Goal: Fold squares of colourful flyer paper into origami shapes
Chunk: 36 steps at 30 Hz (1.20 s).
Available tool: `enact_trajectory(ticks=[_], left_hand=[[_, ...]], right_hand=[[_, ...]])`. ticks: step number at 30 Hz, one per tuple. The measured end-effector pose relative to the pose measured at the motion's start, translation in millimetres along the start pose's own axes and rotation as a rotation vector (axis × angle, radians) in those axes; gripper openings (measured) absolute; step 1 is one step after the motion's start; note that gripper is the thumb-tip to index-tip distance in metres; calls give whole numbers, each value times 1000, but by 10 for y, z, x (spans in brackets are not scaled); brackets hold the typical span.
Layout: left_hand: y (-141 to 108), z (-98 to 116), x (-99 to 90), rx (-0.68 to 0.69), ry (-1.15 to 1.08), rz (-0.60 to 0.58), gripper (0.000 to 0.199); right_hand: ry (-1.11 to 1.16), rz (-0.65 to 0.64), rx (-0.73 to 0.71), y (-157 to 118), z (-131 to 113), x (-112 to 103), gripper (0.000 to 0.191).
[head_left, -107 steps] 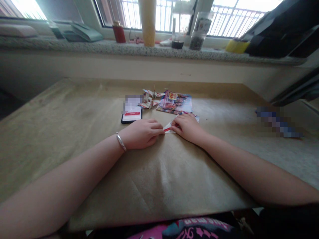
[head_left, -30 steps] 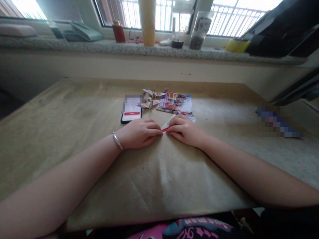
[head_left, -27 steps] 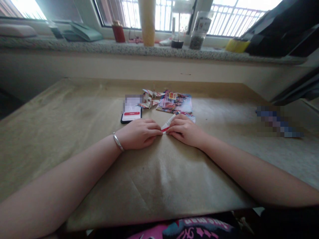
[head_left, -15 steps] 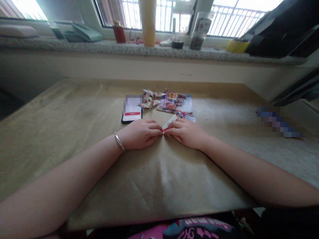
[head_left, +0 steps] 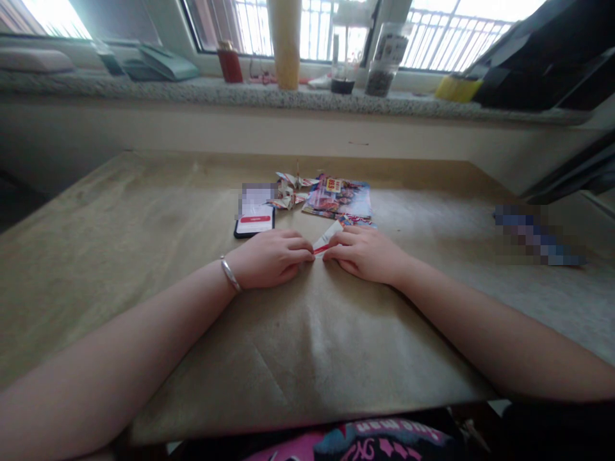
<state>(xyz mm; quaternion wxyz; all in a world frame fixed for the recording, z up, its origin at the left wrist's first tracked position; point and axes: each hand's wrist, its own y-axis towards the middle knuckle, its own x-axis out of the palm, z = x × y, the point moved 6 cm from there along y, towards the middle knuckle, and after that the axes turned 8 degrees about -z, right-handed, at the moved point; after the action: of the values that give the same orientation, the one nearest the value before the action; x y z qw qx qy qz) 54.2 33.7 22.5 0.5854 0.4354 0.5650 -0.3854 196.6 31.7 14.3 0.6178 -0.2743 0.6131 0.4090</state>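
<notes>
A small folded piece of printed paper (head_left: 328,236), white with a red stripe, lies on the table between my hands. My left hand (head_left: 273,257), with a silver bangle at its wrist, pinches the paper's near left corner. Fingers bent, my right hand (head_left: 368,254) presses on the paper's right edge and partly covers it. Just beyond are folded paper cranes (head_left: 289,200), made of similar printed paper. A stack of colourful printed sheets (head_left: 342,197) lies to their right. The fingertips hide part of the paper's folds.
A phone (head_left: 254,221) with a lit screen lies beyond my left hand. To the far right is a blurred blue packet-like item (head_left: 538,237). Along the back, a stone windowsill (head_left: 192,89) carries a red bottle (head_left: 230,63), a tall yellow cylinder (head_left: 285,45) and clear containers.
My right hand has slid slightly to the right along the paper, away from my left fingertips, so more of the red stripe shows. My left hand stays in place.
</notes>
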Motion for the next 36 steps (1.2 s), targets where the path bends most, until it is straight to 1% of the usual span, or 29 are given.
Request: enact_trajectory(ticks=[13,24,31,36], left_hand=[[-17,-14,14,-1,9,-22,29],[-23,-22,5,-3,-19,-27,28],[-54,-48,-22,4,-65,-1,28],[-50,-42,-33,14,-46,-23,28]], right_hand=[[12,-42,-21,-123,89,-10,25],[41,-22,-26,-141,101,-10,25],[64,-3,-30,-156,110,-30,25],[154,16,-23,-186,131,-10,26]])
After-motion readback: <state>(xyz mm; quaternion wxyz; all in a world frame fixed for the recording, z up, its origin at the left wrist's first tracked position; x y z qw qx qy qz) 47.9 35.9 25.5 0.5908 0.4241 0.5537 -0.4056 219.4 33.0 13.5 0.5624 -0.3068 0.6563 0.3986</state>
